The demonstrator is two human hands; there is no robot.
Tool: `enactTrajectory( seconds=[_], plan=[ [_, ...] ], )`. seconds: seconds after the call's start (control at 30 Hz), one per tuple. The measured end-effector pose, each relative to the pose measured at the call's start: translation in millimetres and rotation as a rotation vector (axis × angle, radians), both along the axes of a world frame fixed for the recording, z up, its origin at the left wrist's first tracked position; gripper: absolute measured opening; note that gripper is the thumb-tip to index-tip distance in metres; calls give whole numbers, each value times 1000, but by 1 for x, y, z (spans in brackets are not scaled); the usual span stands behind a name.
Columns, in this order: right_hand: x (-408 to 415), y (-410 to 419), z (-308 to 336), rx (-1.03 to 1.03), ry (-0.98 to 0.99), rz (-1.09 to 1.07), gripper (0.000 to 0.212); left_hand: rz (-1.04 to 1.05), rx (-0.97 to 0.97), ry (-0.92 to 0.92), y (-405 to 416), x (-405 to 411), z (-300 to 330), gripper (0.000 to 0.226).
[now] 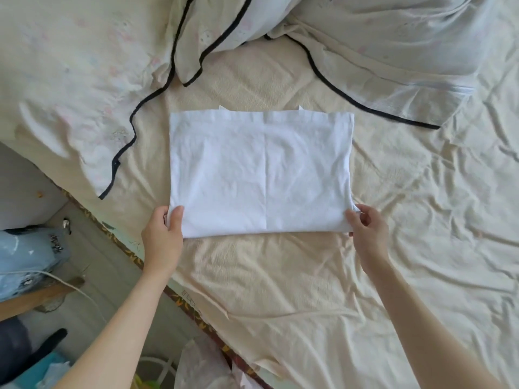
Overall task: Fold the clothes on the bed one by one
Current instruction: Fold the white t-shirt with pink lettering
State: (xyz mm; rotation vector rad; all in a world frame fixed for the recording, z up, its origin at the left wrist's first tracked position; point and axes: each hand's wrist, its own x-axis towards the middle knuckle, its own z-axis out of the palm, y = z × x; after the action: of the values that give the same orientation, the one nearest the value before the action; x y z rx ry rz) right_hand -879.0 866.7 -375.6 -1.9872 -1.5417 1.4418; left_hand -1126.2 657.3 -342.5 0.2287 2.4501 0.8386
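The bed [309, 290], covered by a wrinkled cream sheet, carries a folded white garment [261, 175] lying flat at its middle. Beyond it lie a cream quilt [70, 80] with black piping and 2 pillows [393, 37] at the head.

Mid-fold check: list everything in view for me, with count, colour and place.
Folded white cloth garment: one, white, flat rectangle at centre of bed.
Cream bed sheet: one, cream, wrinkled, covers the mattress under the garment.
Cream quilt with black piping: one, cream with faint print, bunched along the far side and left.
Pale blue denim garment: one, light blue, off the bed at the left edge.
White cable: one, white, beside the bed at left.
Left hand: pinches the garment's near-left corner.
Right hand: pinches the garment's near-right corner.
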Motion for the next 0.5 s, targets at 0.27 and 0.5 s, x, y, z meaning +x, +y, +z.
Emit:
enactTrajectory(
  seconds=[0.27, 0.5],
  plan=[
    [52, -52, 6, -101, -63, -82, 20, -24, -97, -106, -55, 40, 24, 30],
    [40, -92, 8, 387, -328, 376, 40, 12, -121, -122, -61, 53, 30, 26]
  ],
)
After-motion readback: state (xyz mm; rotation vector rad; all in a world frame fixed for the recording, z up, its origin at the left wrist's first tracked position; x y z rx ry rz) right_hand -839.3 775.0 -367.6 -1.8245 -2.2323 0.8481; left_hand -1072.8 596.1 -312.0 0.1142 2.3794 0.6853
